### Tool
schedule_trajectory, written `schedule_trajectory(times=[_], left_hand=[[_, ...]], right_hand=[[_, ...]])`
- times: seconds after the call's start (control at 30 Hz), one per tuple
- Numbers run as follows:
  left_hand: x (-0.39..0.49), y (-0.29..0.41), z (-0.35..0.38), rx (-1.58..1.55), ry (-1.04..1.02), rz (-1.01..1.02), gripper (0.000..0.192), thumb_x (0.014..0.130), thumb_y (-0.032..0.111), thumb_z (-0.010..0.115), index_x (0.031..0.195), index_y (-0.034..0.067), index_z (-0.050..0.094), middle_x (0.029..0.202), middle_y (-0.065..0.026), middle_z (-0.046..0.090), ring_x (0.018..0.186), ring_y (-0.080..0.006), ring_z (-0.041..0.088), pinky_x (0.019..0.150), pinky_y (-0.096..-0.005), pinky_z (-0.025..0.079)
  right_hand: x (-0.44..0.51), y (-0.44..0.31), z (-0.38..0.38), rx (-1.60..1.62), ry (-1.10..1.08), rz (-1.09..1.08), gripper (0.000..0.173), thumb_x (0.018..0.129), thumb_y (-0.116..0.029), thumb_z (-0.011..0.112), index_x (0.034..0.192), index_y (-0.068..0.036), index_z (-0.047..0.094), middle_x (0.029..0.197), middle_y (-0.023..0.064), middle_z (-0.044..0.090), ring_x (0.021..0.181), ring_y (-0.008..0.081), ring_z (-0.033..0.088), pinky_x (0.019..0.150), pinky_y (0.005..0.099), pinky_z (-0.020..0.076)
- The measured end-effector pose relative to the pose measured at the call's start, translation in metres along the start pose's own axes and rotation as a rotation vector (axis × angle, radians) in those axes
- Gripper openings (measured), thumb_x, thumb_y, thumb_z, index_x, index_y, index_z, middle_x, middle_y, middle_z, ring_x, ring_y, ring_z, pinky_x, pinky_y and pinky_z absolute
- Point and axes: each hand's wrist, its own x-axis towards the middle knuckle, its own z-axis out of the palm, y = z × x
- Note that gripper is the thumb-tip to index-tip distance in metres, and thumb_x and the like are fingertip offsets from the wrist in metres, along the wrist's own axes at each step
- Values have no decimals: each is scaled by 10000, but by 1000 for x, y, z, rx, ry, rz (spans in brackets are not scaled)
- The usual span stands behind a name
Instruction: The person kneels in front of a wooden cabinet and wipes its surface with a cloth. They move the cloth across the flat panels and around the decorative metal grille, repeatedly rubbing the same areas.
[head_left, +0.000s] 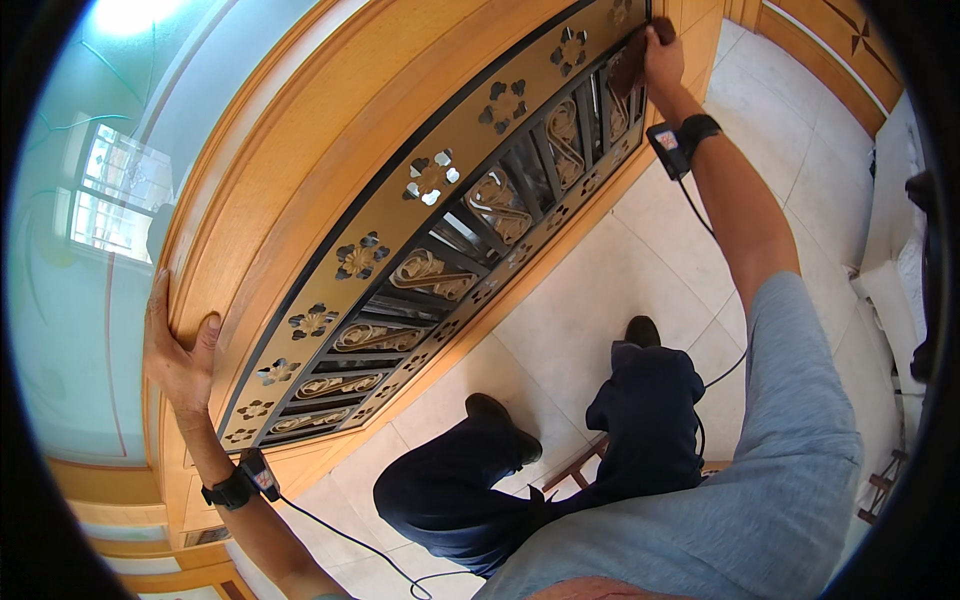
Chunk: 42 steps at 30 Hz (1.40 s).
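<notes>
My right hand (664, 64) grips a dark brown cloth (628, 69) against the far upper end of a metal grille. The grille (431, 178) is set in a wooden frame and has a gold border with flower-shaped cutouts, black bars and gold scrollwork. At the left, my left hand (180, 360) rests on the moulded wooden edge (247, 247) above the grille, thumb apart from the fingers and holding nothing. A glossy pale green surface (82, 315) lies beyond this edge and reflects a window.
Pale floor tiles (585, 300) lie below the grille, under my feet. Black cables (360, 544) run from the devices strapped to both wrists. A wooden stool or chair part (577, 469) shows behind my legs. White covered furniture (892, 255) stands at the right.
</notes>
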Motion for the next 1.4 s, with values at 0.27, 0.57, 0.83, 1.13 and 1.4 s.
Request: schedule_trajectory(times=[0.27, 0.57, 0.83, 1.13, 1.4], left_hand=[[0, -2, -1, 5, 2, 1, 820, 815, 513, 799, 1414, 10, 550, 1375, -211, 613, 1265, -369, 597, 1051, -434, 473], [-1, -3, -1, 14, 13, 16, 816, 833, 532, 776, 1423, 20, 542, 1386, -214, 604, 1272, -374, 589, 1062, -433, 464], [-1, -3, 1, -4, -19, -7, 834, 851, 532, 763, 1433, -14, 519, 1423, -199, 579, 1320, -353, 553, 1094, -436, 437], [0, -4, 0, -35, -67, -28, 814, 882, 490, 747, 1449, -37, 495, 1430, -207, 566, 1317, -338, 539, 1107, -430, 413], [-1, -4, 0, -43, -73, -41, 814, 886, 484, 746, 1446, -49, 491, 1436, -209, 559, 1325, -333, 529, 1116, -431, 405]], right_hand=[[-111, 1, 3, 4, -177, 79, 416, 992, -302, 640, 1281, -17, 549, 1200, 222, 657, 1085, 369, 647, 931, 434, 498], [-97, -35, 1, -65, -154, 15, 426, 994, -312, 639, 1277, -3, 561, 1143, 236, 673, 1093, 384, 647, 910, 446, 500], [39, -38, 3, -211, 46, -543, 412, 969, -194, 633, 1305, 19, 527, 1243, 259, 636, 1190, 419, 597, 997, 440, 479], [-47, 167, -31, -151, -122, 125, 442, 981, -235, 650, 1344, -34, 498, 1237, 202, 644, 1142, 350, 636, 927, 447, 517], [-69, 179, -27, 144, -62, 474, 337, 1040, -178, 570, 1328, -37, 467, 1149, 155, 646, 1082, 287, 637, 818, 429, 547]])
